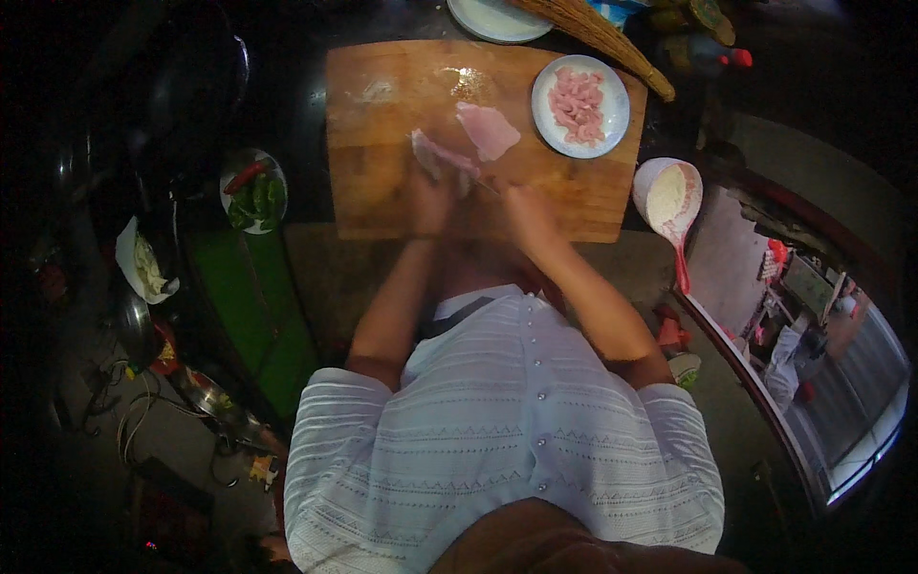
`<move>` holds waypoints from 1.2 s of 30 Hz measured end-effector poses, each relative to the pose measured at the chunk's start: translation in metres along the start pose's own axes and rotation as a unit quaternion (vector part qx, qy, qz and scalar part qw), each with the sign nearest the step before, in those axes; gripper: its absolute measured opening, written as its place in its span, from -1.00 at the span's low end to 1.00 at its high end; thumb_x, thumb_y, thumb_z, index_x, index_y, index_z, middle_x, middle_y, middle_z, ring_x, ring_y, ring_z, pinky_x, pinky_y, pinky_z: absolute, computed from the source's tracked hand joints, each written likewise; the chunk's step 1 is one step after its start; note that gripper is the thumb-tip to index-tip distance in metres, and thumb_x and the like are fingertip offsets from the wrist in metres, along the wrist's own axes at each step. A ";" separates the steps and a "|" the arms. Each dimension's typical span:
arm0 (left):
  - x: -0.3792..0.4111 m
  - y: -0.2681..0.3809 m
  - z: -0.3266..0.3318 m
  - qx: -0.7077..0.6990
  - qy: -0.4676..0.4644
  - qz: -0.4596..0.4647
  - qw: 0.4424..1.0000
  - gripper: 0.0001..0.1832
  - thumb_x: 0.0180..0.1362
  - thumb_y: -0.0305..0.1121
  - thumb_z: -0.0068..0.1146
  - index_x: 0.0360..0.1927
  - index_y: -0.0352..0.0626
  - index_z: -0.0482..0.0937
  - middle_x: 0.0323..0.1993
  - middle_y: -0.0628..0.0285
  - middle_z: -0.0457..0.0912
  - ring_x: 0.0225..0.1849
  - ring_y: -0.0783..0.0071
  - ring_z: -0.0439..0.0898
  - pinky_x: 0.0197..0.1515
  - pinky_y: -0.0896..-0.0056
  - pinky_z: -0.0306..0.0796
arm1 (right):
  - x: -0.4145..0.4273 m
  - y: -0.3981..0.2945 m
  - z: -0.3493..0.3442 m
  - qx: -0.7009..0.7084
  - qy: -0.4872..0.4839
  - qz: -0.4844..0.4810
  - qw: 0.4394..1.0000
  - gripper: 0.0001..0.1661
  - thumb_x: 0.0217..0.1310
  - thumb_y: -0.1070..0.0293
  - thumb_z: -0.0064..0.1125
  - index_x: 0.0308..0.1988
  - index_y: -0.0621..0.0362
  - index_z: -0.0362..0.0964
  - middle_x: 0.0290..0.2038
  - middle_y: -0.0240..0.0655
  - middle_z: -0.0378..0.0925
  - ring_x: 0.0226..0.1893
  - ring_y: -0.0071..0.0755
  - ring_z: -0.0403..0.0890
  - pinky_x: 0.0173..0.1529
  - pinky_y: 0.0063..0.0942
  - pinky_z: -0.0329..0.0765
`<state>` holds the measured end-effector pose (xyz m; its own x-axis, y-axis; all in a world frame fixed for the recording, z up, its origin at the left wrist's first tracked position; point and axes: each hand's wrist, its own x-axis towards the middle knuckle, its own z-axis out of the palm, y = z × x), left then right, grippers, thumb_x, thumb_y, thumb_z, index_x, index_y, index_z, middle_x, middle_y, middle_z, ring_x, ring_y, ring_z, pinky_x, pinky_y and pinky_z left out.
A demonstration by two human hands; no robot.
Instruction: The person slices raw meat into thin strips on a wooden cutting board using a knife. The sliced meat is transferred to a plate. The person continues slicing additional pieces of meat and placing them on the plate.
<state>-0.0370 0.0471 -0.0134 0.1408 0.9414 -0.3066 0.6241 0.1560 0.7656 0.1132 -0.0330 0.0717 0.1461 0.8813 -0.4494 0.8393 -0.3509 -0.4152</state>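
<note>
Two pieces of raw pale-pink meat lie on a wooden cutting board (387,172). The flat, thicker piece of meat (489,130) rests near the board's middle, apart from both hands. Just nearer to me is a narrow piece of meat (448,156), with my left hand (432,201) at its near side, fingers bent against it. My right hand (529,212) is closed around what looks like a knife (486,186). Only a thin bit of it shows beside the narrow piece; motion blur hides the rest. A white plate (539,107) on the board's far right corner carries cut meat strips (577,107).
A ladle-like scoop of white powder (670,197) stands right of the board. Left are a plate of green and red peppers (257,194) and a white dish (147,265). Beyond the board lie stacked plates (502,20), a straw brush (609,39) and a red-capped bottle (710,57).
</note>
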 end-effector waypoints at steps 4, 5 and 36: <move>0.000 0.006 -0.007 -0.020 -0.091 -0.035 0.995 -0.25 0.09 0.06 0.10 0.22 -0.24 0.24 0.10 -0.10 0.43 0.11 0.00 0.44 0.09 0.16 0.33 | 0.007 -0.009 -0.001 -0.035 -0.019 0.042 0.998 -0.73 -0.03 0.45 0.07 -0.21 0.13 0.41 -0.46 -0.07 0.58 -0.41 0.01 0.63 -0.36 -0.09 0.54; 0.000 0.002 -0.004 -0.019 -0.083 -0.027 0.996 -0.25 0.09 0.07 0.10 0.22 -0.24 0.24 0.09 -0.11 0.44 0.10 -0.01 0.45 0.07 0.15 0.35 | 0.007 -0.009 0.000 -0.038 -0.011 0.037 0.999 -0.73 -0.02 0.44 0.07 -0.21 0.13 0.41 -0.45 -0.07 0.58 -0.41 0.00 0.63 -0.37 -0.09 0.54; -0.012 0.007 -0.001 0.168 -0.033 -0.005 0.985 -0.43 0.13 0.10 -0.06 -0.31 -0.34 0.56 -0.52 -0.19 0.58 -0.44 -0.16 0.59 -0.40 -0.09 0.42 | 0.028 -0.010 0.022 -0.042 -0.020 0.021 0.999 -0.75 0.09 0.41 -0.07 -0.19 0.12 0.44 -0.44 -0.08 0.59 -0.41 0.01 0.63 -0.38 -0.07 0.53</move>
<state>-0.0350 0.0369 -0.0035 0.1752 0.9171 -0.3580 0.8435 0.0477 0.5350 0.0975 -0.0116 0.0459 0.1634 0.8525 -0.4965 0.8739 -0.3586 -0.3281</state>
